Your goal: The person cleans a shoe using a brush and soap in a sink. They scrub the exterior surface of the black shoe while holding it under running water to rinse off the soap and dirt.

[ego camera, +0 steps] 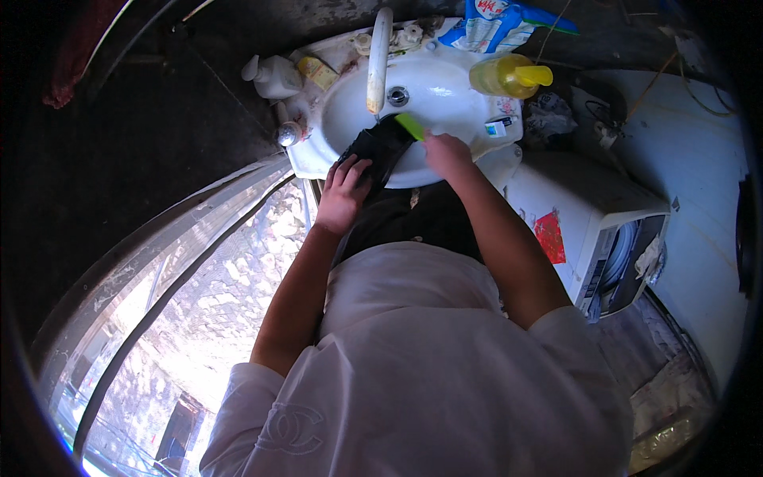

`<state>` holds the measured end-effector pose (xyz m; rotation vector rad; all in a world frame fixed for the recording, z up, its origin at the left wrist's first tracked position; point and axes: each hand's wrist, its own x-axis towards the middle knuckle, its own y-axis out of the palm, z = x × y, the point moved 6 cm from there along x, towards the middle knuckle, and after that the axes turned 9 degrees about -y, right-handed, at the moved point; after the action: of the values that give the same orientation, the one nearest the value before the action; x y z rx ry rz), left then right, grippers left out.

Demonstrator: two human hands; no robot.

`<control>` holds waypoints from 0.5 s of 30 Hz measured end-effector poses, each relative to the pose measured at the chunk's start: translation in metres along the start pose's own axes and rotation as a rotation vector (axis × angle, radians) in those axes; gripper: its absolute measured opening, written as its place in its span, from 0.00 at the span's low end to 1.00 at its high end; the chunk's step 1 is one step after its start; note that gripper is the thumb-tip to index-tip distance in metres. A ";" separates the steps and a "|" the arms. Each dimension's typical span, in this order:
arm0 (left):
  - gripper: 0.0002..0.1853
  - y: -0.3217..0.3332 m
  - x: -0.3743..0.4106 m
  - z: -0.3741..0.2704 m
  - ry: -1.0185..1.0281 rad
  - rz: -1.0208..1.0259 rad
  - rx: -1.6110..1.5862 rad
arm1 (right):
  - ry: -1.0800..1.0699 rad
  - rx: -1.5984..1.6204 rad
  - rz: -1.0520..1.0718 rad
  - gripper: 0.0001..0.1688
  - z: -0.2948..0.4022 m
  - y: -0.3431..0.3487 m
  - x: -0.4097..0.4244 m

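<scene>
A long black item (386, 146), which looks like a shoe, slants over the front of a white ceramic washbasin (453, 116). My left hand (344, 194) grips its near end, fingers spread across the top. In my right hand (446, 154) is the handle of a lime-green brush (410, 127). The brush's far end lies at the upper right side of the black item; its bristles cannot be made out. Just above the item's far end is the mouth of a white faucet (378, 65), with what looks like a thin trickle of water below it.
Along the basin's left rim stand a white pump bottle (279, 77) and a yellow packet (318, 72). A yellow pump bottle (506, 76) and a blue-and-white bag (492, 27) are at the right and back. A white box-shaped appliance (590, 208) stands right; a mesh screen (220, 310) lies left.
</scene>
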<state>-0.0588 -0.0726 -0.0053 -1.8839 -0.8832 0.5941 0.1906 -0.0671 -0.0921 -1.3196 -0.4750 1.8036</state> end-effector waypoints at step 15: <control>0.27 0.001 0.036 0.075 -0.813 -0.038 -0.568 | 0.175 0.325 -0.205 0.31 -0.007 -0.014 -0.022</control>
<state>-0.0898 -0.0039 -0.0409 -2.1180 -1.7486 1.2240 0.2044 -0.0779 -0.0716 -1.1450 -0.2014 1.5067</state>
